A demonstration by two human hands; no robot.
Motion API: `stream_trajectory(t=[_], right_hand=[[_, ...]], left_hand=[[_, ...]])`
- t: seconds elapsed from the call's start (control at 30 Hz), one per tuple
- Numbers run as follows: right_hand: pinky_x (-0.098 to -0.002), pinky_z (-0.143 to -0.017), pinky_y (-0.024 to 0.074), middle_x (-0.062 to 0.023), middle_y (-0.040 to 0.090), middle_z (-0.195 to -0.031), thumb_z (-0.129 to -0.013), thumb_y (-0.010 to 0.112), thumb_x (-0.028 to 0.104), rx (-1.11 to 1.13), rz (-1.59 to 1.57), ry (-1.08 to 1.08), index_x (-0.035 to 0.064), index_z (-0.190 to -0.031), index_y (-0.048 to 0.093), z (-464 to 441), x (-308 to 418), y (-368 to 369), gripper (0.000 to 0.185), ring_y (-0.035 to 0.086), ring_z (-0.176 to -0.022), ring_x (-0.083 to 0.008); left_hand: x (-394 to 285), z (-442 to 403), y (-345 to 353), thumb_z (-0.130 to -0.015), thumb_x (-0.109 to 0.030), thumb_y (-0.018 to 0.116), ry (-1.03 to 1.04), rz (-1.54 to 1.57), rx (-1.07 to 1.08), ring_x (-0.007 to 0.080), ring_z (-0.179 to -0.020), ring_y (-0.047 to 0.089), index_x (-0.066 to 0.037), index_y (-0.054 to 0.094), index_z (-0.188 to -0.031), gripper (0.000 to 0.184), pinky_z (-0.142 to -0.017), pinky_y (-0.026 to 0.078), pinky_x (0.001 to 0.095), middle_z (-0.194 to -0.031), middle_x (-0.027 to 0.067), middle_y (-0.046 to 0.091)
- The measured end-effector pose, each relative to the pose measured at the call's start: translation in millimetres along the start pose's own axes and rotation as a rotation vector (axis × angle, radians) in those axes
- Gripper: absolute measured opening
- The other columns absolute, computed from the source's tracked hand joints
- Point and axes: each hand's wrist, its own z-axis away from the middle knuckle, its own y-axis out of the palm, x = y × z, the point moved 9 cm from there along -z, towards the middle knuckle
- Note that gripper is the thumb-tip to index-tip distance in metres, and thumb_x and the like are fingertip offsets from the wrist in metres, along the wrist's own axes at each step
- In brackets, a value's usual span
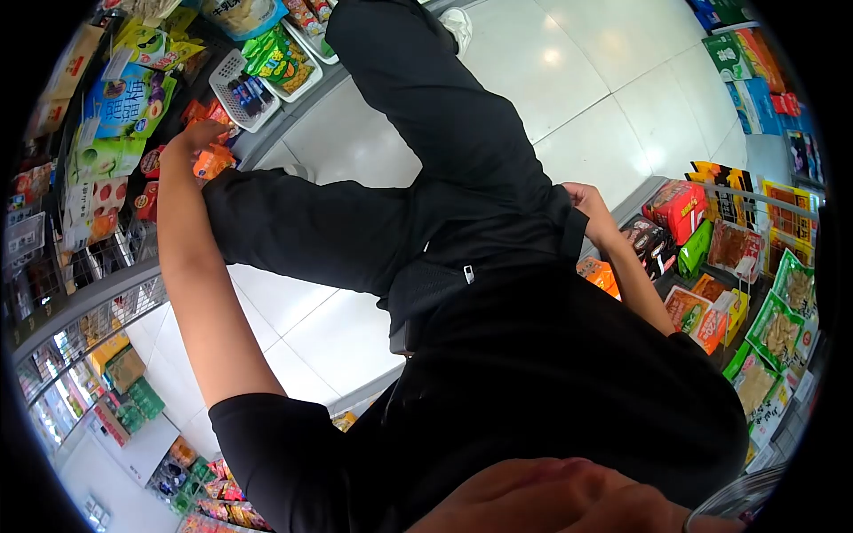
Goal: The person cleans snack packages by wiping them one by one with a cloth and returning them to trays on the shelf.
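My left hand (203, 137) reaches to the lower shelf at the left, over red and orange packets (213, 162). Its fingers are apart and slightly bent, and no item shows in its grasp. A white basket (222, 78) with small dark blue items is just beyond it. At my right hip, my right hand (584, 201) lies against the black trousers (480, 133) with its fingers curled together. What those fingers hold, if anything, is hidden.
Snack bags, among them a blue one (129, 99), fill the left shelf. Red (677, 210) and green (780, 334) packages stand on the right shelf. My bent legs spread over the pale tiled floor (613, 80), with a white shoe (457, 30) at the top.
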Motion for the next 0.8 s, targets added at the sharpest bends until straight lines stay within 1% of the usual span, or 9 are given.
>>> stream_trajectory(t=[0.13,0.2,0.27,0.3,0.4,0.43,0.53,0.7,0.8], right_hand=[[-0.0267,-0.083,0.0560,-0.0077,0.073,-0.106,-0.093,0.067,0.000,-0.077,-0.263,0.003,-0.0058,-0.119,0.067,11,-3,6,0.026,0.069,-0.090,-0.0122],[-0.0294,-0.083,0.0584,-0.0100,0.073,-0.106,-0.095,0.063,0.003,-0.067,-0.435,0.111,-0.0064,-0.120,0.066,17,-6,10,0.026,0.071,-0.092,-0.0153],[-0.0332,-0.084,0.0604,-0.0129,0.073,-0.106,-0.098,0.057,0.006,0.064,-0.673,0.172,-0.0074,-0.120,0.065,21,-5,14,0.027,0.073,-0.094,-0.0203],[-0.0371,-0.089,0.0606,-0.0162,0.073,-0.108,-0.099,0.052,0.007,0.025,-0.820,0.313,-0.0094,-0.123,0.062,20,-25,13,0.031,0.073,-0.096,-0.0241],[-0.0410,-0.093,0.0597,-0.0198,0.072,-0.111,-0.099,0.049,0.004,0.052,-0.940,0.359,-0.0109,-0.125,0.060,18,-38,14,0.032,0.073,-0.098,-0.0264],[-0.0426,-0.095,0.0591,-0.0216,0.071,-0.113,-0.099,0.048,0.003,0.072,-0.956,0.350,-0.0121,-0.125,0.058,18,-35,18,0.031,0.072,-0.102,-0.0266],[-0.0427,-0.095,0.0587,-0.0220,0.071,-0.113,-0.099,0.049,0.002,0.076,-1.039,0.492,-0.0122,-0.124,0.059,15,-50,20,0.030,0.072,-0.105,-0.0265],[-0.0435,-0.094,0.0581,-0.0175,0.073,-0.110,-0.097,0.052,0.010,0.094,-1.004,0.501,-0.0088,-0.113,0.065,16,-50,21,0.028,0.073,-0.095,-0.0252],[-0.0414,-0.094,0.0578,-0.0165,0.073,-0.110,-0.097,0.052,0.010,0.213,-1.066,0.461,-0.0068,-0.114,0.066,16,-45,29,0.028,0.072,-0.097,-0.0241]], left_hand=[[-4,9,-4,-0.091,-0.059,0.059,0.010,0.022,-0.040,0.0296,-0.115,0.064,-0.015,0.055,-0.139,0.065,-0.092,0.048,0.0575,-0.133,0.0125,0.062],[-6,14,-1,-0.090,-0.059,0.059,0.001,0.029,-0.027,0.0308,-0.116,0.064,-0.015,0.054,-0.141,0.067,-0.092,0.047,0.0581,-0.137,0.0140,0.060],[-12,18,1,-0.089,-0.059,0.060,-0.006,0.040,-0.016,0.0321,-0.117,0.064,-0.015,0.053,-0.142,0.069,-0.093,0.047,0.0587,-0.141,0.0155,0.058],[-15,20,2,-0.088,-0.059,0.060,-0.007,0.045,-0.013,0.0321,-0.118,0.064,-0.015,0.054,-0.142,0.070,-0.093,0.048,0.0580,-0.142,0.0144,0.059],[-24,32,2,-0.090,-0.058,0.059,-0.006,0.103,-0.047,0.0300,-0.118,0.065,-0.015,0.057,-0.138,0.065,-0.093,0.050,0.0572,-0.139,0.0115,0.060],[-23,33,4,-0.091,-0.059,0.058,0.002,0.123,-0.031,0.0303,-0.118,0.064,-0.015,0.054,-0.141,0.066,-0.096,0.048,0.0579,-0.140,0.0126,0.060],[-19,29,9,-0.093,-0.062,0.056,0.014,0.166,0.007,0.0311,-0.119,0.063,-0.014,0.047,-0.147,0.072,-0.101,0.044,0.0598,-0.141,0.0151,0.058],[4,19,17,-0.094,-0.060,0.055,-0.044,0.193,0.050,0.0310,-0.121,0.062,-0.011,0.047,-0.148,0.073,-0.101,0.044,0.0609,-0.142,0.0173,0.057],[7,27,20,-0.095,-0.058,0.055,-0.066,0.203,0.060,0.0310,-0.122,0.061,-0.008,0.047,-0.148,0.074,-0.101,0.045,0.0601,-0.142,0.0172,0.056]])
